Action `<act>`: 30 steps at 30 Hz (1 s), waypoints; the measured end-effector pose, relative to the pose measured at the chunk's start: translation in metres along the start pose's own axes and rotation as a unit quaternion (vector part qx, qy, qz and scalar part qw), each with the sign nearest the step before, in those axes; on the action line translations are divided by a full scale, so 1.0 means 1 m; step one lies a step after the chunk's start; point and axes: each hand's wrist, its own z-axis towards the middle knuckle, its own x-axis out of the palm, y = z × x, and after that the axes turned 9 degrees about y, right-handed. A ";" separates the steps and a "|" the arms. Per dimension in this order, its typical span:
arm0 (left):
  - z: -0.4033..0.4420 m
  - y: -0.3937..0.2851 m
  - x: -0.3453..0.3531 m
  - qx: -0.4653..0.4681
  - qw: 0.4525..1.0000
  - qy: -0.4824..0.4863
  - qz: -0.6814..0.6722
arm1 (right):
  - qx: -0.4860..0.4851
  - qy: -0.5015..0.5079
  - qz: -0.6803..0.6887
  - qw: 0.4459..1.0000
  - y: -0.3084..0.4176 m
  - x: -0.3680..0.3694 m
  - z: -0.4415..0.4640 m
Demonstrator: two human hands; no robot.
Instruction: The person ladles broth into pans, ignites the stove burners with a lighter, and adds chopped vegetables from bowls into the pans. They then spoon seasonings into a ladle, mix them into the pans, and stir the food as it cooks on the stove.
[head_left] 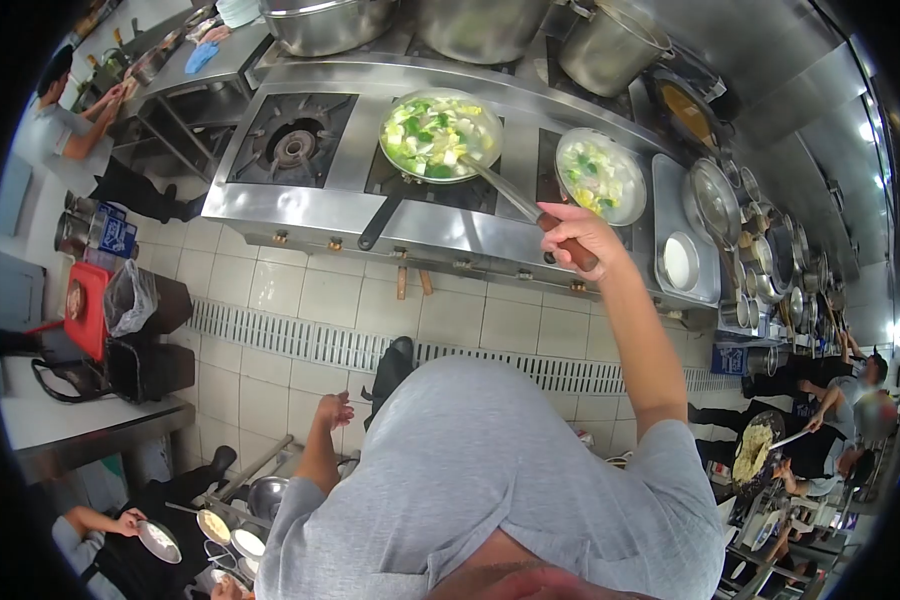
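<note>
My right hand [580,240] is closed around the brown wooden handle of a metal ladle [507,187]. The ladle's far end rests in a pan [442,135] of white cubes and green and yellow vegetables on the stove. The pan's black handle [380,222] points toward me over the stove's front edge, with no hand on it. Right of it sits a second pan [602,176] with similar food, under the ladle side. My left hand [334,411] hangs low near my body, away from the stove, its fingers partly curled with nothing visible in them.
An unused burner [293,147] lies left of the pan. Large pots [610,45] line the stove's back. At right a tray [708,250] holds a white bowl [680,262]. Co-workers stand at far left [75,140], lower left [120,540] and far right. A red bin [88,312] is left.
</note>
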 end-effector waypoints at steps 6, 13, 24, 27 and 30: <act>-0.001 -0.020 0.003 0.007 1.000 0.005 -0.006 | -0.025 -0.008 -0.019 0.999 0.008 0.003 -0.018; -0.001 -0.020 0.005 -0.008 1.000 0.004 0.005 | -0.035 -0.047 -0.111 0.992 0.021 0.017 -0.026; 0.002 -0.012 0.007 -0.004 1.000 -0.002 0.003 | -0.071 -0.202 -0.668 0.713 0.010 0.039 -0.029; 0.004 -0.008 0.007 0.008 1.000 0.007 0.014 | -0.054 -0.189 -0.670 0.716 0.012 0.058 -0.039; 0.005 -0.007 0.006 0.002 1.000 0.013 0.001 | 0.003 -0.175 -0.693 0.699 0.015 0.075 -0.043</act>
